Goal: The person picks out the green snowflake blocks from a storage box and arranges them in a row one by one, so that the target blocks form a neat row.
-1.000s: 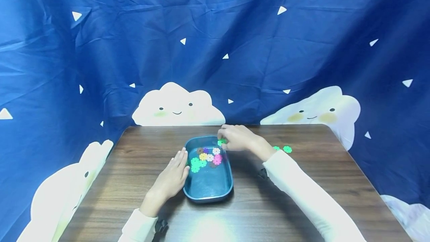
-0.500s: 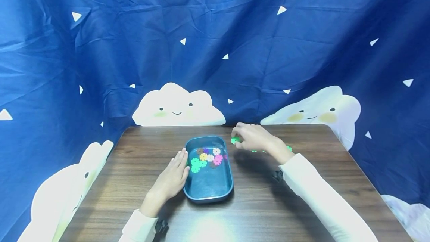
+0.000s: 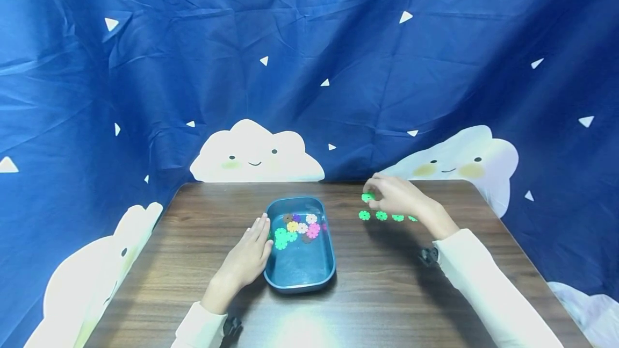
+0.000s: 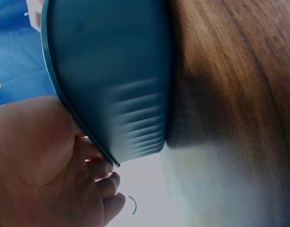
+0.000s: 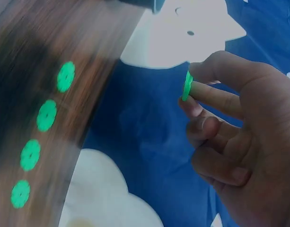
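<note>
A green snowflake-shaped plastic disc (image 5: 187, 86) is pinched between the thumb and fingertips of my right hand (image 3: 396, 196), raised above the table. Below that hand, several like green discs (image 3: 364, 215) lie in a row on the wood; the wrist and hand cover part of the row's right end. My left hand (image 3: 246, 253) rests with straight fingers along the left rim of a dark teal tray (image 3: 300, 278). Inside it lie discs in several colours, among them a pink disc (image 3: 313, 230), a yellow disc (image 3: 293, 226) and green discs (image 3: 281, 243).
The brown wooden table (image 3: 208, 197) ends at the back against a blue curtain (image 3: 290, 79) printed with white clouds. Each wrist carries a small black device, such as the right wrist device (image 3: 428, 255).
My right hand has moved right, from the tray's far right corner to above the row of green discs, carrying the green disc. The left hand and the tray have stayed put.
</note>
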Available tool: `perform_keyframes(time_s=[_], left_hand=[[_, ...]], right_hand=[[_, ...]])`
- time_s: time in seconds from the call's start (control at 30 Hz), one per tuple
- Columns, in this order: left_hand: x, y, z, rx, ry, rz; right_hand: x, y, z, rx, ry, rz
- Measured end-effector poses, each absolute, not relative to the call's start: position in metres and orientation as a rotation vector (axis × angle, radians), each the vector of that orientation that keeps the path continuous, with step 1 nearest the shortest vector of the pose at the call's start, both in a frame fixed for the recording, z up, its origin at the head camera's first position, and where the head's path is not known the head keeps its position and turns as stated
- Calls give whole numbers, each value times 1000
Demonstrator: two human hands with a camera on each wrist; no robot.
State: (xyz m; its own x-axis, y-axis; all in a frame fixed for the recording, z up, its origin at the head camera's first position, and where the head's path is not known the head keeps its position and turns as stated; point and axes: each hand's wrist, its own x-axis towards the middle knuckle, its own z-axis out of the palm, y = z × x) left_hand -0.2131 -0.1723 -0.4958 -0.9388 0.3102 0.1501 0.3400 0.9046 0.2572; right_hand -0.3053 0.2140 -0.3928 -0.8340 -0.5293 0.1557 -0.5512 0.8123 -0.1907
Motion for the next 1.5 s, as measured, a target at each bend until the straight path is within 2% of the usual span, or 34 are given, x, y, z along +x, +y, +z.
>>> perform_keyframes(time_s=[0.87,1.5], left_hand=[[-213,-173,-496,-506,-2957,-434],[-214,-176,-501,-526,-2943,-428]], right_hand=[[-292,311,-418,610,-2974,368],[-301,364,-460,442,-3088,522]])
